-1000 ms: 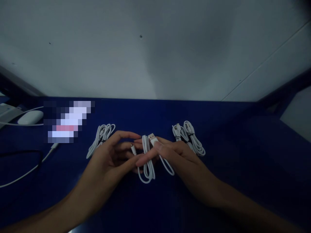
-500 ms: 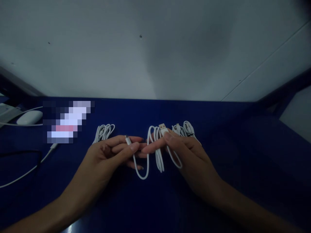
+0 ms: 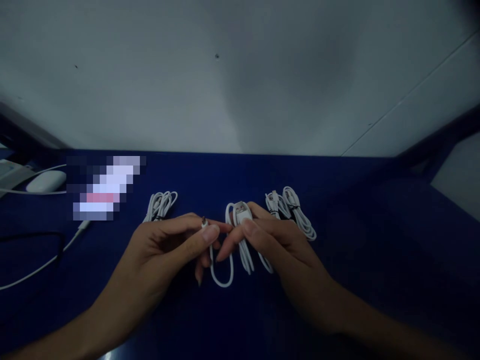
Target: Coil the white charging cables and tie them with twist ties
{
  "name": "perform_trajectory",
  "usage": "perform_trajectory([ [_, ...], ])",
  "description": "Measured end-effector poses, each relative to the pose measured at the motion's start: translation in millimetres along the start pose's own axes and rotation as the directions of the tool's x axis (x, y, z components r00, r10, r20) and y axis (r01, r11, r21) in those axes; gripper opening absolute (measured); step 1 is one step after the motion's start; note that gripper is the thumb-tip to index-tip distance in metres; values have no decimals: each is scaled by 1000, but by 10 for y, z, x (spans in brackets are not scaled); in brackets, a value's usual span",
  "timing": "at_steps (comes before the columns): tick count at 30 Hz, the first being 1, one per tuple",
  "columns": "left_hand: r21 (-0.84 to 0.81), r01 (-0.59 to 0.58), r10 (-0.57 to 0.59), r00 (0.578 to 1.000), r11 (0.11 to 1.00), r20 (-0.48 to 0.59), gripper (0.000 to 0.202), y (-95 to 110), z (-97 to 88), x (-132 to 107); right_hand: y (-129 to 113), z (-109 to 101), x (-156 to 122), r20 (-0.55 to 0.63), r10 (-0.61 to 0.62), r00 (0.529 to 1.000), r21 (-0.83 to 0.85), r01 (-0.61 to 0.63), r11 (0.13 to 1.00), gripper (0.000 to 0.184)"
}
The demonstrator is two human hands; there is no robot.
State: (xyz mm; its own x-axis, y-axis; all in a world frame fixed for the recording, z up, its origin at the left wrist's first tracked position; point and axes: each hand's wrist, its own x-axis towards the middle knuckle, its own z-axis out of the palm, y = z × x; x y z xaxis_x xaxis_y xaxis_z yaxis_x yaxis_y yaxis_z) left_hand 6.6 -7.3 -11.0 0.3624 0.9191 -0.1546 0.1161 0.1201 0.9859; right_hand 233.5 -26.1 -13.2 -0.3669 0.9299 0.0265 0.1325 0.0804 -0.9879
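Observation:
Between my hands is a white USB cable (image 3: 244,255), folded into a looped bundle. My left hand (image 3: 176,250) pinches its small connector end between thumb and fingers, with the metal tip pointing up. My right hand (image 3: 285,245) grips the coils and the wide USB-A plug (image 3: 240,209), the thumb resting just below the metal part. A slack loop of the cable hangs below, between the two hands. Beyond my left hand lies a coiled white cable (image 3: 161,202), partly hidden by it. Two more tied white cables, one of them a long bundle (image 3: 300,215), lie past my right hand.
At the left a phone (image 3: 108,187) with a blurred screen is plugged into a white cord (image 3: 45,270). A white mouse (image 3: 47,181) and a white box (image 3: 13,172) sit farther left. A pale wall (image 3: 168,90) rises behind the blue table (image 3: 210,325).
Both hands have shifted slightly toward me. The USB-A plug has dropped lower and turned against the coils. My left hand has tilted the small connector more upright.

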Motion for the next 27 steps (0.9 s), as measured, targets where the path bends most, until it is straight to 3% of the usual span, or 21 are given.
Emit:
perform_trajectory([
  [10, 16, -65, 64, 997, 998, 37, 25, 10, -13, -58, 31, 9, 2, -21, -81, 996, -107, 79, 991, 56],
  [14, -53, -35, 39, 996, 998, 76, 15, -9, -17, -37, 16, 12, -12, -13, -70, 997, -102, 68, 992, 54],
  [19, -132, -6, 22, 993, 991, 118, 21, 24, 22, -11, -28, 18, -26, 56, -84, 995, -44, 86, 995, 51],
  [23, -219, 61, -37, 993, 974, 112, 10, 12, 10, -3, -51, 10, -19, 74, -74, 995, -4, 74, 997, 49],
  [27, -286, 91, -58, 991, 954, 121, 12, -7, -10, 13, -61, -25, -14, 118, -47, 992, -46, 53, 998, 45],
])
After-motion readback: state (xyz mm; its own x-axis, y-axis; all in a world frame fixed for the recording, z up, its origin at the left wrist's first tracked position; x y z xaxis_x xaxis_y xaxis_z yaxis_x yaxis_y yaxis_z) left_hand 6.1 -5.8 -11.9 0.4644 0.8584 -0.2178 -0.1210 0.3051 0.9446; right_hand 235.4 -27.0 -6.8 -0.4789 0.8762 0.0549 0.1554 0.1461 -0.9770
